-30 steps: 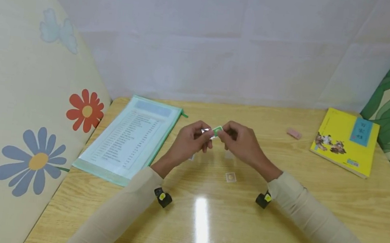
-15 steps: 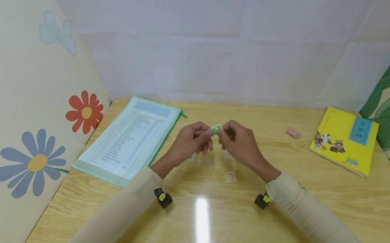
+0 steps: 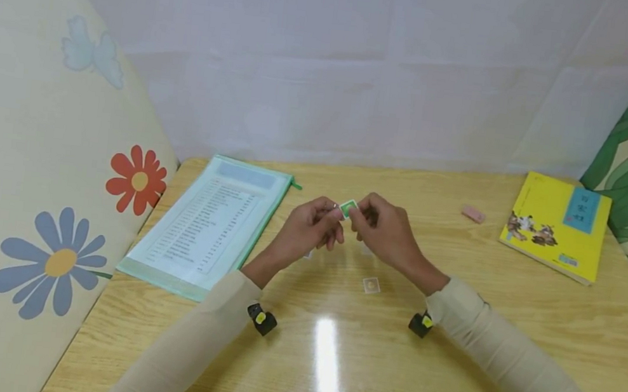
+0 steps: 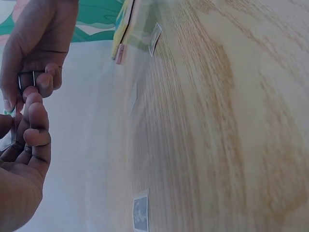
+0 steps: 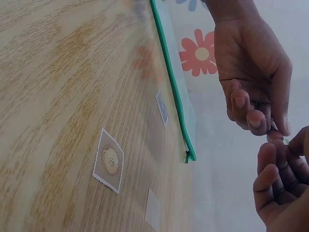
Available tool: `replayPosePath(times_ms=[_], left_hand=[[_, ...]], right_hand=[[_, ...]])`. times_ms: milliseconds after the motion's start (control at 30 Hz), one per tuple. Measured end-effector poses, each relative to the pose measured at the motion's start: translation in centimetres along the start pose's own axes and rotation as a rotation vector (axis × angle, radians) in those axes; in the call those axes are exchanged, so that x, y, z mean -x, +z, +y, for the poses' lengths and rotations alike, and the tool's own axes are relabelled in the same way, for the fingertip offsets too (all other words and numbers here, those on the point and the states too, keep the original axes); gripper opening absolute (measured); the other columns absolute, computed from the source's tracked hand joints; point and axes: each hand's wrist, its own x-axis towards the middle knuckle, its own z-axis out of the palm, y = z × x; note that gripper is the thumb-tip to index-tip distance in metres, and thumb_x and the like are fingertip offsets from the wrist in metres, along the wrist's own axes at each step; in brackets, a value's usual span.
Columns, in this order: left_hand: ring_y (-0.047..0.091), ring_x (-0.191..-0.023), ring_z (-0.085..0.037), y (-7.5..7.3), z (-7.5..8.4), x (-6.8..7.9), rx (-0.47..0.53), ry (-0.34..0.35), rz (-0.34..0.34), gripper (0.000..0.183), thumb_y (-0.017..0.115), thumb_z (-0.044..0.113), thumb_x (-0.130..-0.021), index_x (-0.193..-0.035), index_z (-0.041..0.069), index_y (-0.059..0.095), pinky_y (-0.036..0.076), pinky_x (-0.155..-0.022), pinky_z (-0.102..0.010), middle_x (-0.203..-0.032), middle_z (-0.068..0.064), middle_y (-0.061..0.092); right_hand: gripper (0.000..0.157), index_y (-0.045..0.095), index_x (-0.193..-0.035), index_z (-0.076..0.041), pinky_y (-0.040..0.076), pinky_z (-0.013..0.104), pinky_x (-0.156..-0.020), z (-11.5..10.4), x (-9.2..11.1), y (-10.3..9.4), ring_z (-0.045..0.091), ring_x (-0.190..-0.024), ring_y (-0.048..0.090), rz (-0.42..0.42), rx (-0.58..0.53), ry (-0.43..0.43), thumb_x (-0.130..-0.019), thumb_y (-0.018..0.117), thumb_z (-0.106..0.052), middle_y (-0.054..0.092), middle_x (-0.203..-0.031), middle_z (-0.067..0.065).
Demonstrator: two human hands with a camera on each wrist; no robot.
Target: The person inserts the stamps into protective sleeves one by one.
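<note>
On the tabletop [image 3: 284, 372] the folder [image 3: 195, 228] lies flat, and well to its right is the book [image 3: 558, 228]; both are perhaps set aside to give the hands room. Right of the folder, the left hand [image 3: 305, 224] hangs nearer it, the right hand [image 3: 393, 230] farther. The pink block [image 3: 473, 214] lies between folder and book. Three stamps [image 3: 371, 285] lie right of the folder, seemingly spread so none overlaps. The green stamp [image 3: 349, 209] is above the tabletop, right of the folder: right fingers pinch it, left fingers pinch clear film [image 4: 9, 140] beside it, apparently for fine control.
</note>
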Motion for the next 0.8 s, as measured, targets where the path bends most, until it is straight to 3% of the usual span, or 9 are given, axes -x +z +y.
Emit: replayPosePath(times_ms=[200, 467, 800], left_hand=[[0.054, -0.068, -0.05, 0.4, 2.5, 0.7, 0.005, -0.013, 0.014, 0.02, 0.048, 0.017, -0.109, -0.107, -0.002, 0.056, 0.042, -0.05, -0.025, -0.084, -0.026, 0.066], [0.055, -0.065, -0.047, 0.3, 2.4, 0.6, 0.022, -0.034, 0.03, 0.021, 0.049, 0.018, -0.108, -0.105, -0.001, 0.057, 0.041, -0.049, -0.025, -0.082, -0.026, 0.066], [0.054, -0.066, -0.053, 0.4, 2.5, 0.8, -0.001, -0.062, 0.048, 0.022, 0.049, 0.021, -0.108, -0.102, 0.001, 0.057, 0.039, -0.048, -0.024, -0.081, -0.024, 0.068]], right_hand=[[0.022, 0.063, -0.104, -0.012, 0.055, 0.034, -0.055, 0.0, 0.0, 0.0, 0.015, -0.066, 0.064, -0.009, -0.009, -0.007, -0.104, 0.057, -0.034, 0.066, -0.082, -0.002], [0.02, 0.065, -0.105, -0.011, 0.056, 0.033, -0.055, 0.1, 0.0, 0.1, 0.016, -0.066, 0.066, -0.022, -0.017, 0.0, -0.104, 0.06, -0.031, 0.068, -0.082, -0.002], [0.02, 0.064, -0.101, -0.012, 0.053, 0.034, -0.052, 0.0, 0.0, 0.4, 0.026, -0.066, 0.068, -0.033, -0.038, 0.016, -0.105, 0.058, -0.03, 0.069, -0.081, -0.001]])
